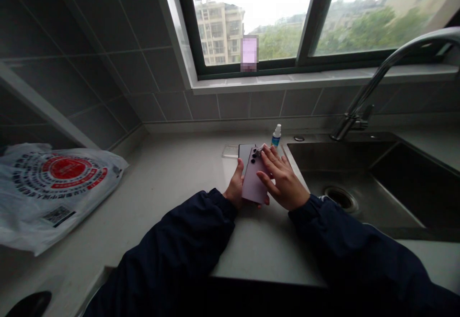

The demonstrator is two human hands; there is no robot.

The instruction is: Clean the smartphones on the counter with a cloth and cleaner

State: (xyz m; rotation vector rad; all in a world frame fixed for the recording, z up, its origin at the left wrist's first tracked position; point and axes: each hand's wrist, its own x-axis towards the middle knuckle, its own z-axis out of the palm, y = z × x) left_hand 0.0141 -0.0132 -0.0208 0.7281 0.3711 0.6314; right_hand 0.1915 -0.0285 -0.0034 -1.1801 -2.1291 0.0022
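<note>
A lilac phone (pixel 253 180) is tilted above the counter, its back and dark camera lenses facing up. My left hand (pixel 235 185) grips it along the left side, with fingertips showing under its lower right corner. Over the phone's upper right part lies my right hand (pixel 282 175), its fingers pressing a thin white cloth or tissue (pixel 261 148) against the back near the lenses. Most of that cloth is hidden by the fingers. Behind the lilac phone, a grey phone-like slab (pixel 246 151) with a dark edge is partly covered. A clear phone case (pixel 230 151) lies left of it.
A small white-capped bottle with a blue label (pixel 276 136) stands just beyond my right hand. To the right are a steel sink (pixel 362 178) and a curved faucet (pixel 366 87). A printed plastic bag (pixel 61 187) lies at the left. The window (pixel 251 15) is ahead.
</note>
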